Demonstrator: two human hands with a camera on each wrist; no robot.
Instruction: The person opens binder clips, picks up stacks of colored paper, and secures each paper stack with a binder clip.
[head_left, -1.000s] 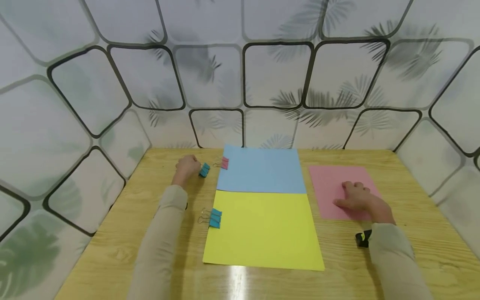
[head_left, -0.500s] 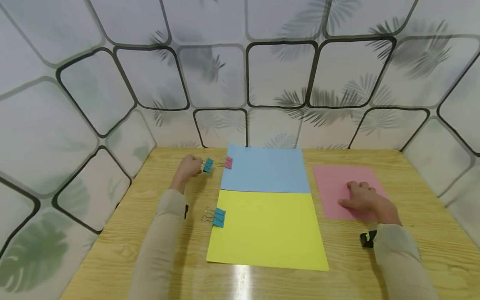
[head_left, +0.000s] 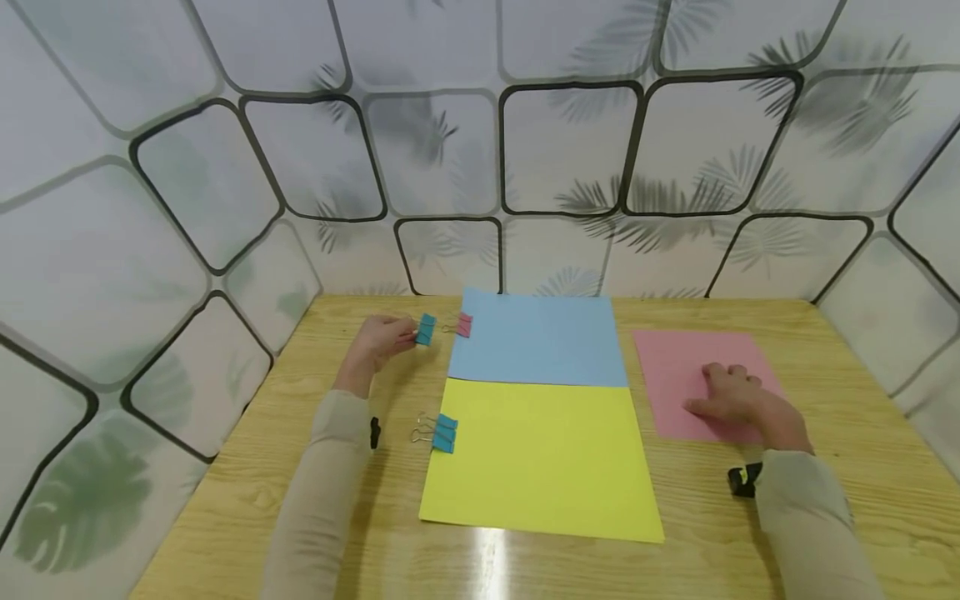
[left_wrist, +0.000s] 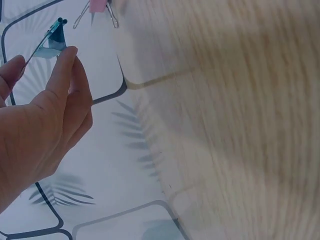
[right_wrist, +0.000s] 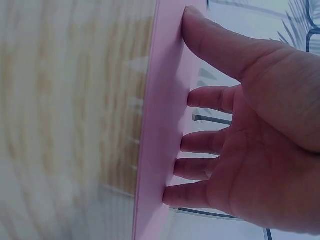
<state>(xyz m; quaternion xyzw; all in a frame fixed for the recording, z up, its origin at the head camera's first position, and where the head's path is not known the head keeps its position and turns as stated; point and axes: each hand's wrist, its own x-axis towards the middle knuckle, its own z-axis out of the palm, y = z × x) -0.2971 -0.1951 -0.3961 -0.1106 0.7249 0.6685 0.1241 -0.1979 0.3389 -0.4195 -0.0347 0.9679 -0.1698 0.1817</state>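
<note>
My left hand pinches a teal binder clip between thumb and fingers, held above the table left of the blue sheet. Its handles lie between the fingertips in the left wrist view, where the clip tilts upward. A pink binder clip grips the blue sheet's left edge, close beside the teal one. Another teal clip sits on the left edge of the yellow sheet. On the pink sheet rest the spread fingertips of my right hand, palm raised; the sheet lies under them.
The blue and yellow sheets lie one behind the other at the middle of the wooden table. A patterned wall rises along the table's back and sides. Each wrist carries a small black device.
My left hand has raised the teal clip from the table and brought it nearer the pink clip. The right hand stays on the pink sheet; the head view has shifted slightly.
</note>
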